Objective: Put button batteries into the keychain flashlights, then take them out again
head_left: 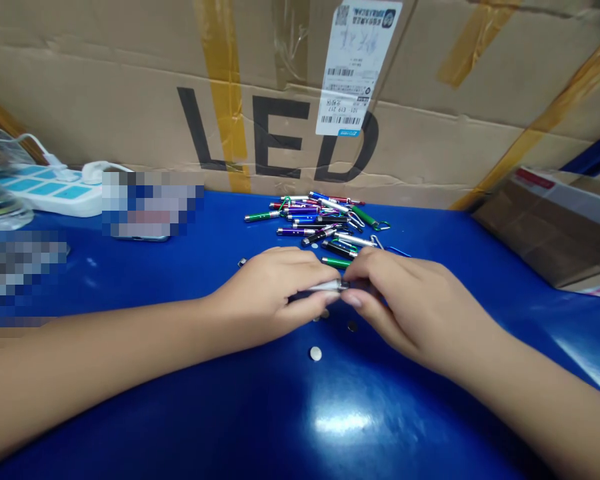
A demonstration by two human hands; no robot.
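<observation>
My left hand (273,287) and my right hand (405,300) meet over the blue table (180,413), both pinched on one small silver keychain flashlight (330,286) held level between them. Just behind my fingers lies a pile of small keychain flashlights (325,223) in green, purple, blue, silver and black. A round silver button cell (315,354) lies on the table below my hands. Two darker small discs (352,326) sit nearer my fingers.
A large cardboard box (130,87) marked LED with a shipping label (357,67) stands along the back. A white power strip (55,187) lies at far left beside a clear container (0,200). Another carton (555,220) sits at right.
</observation>
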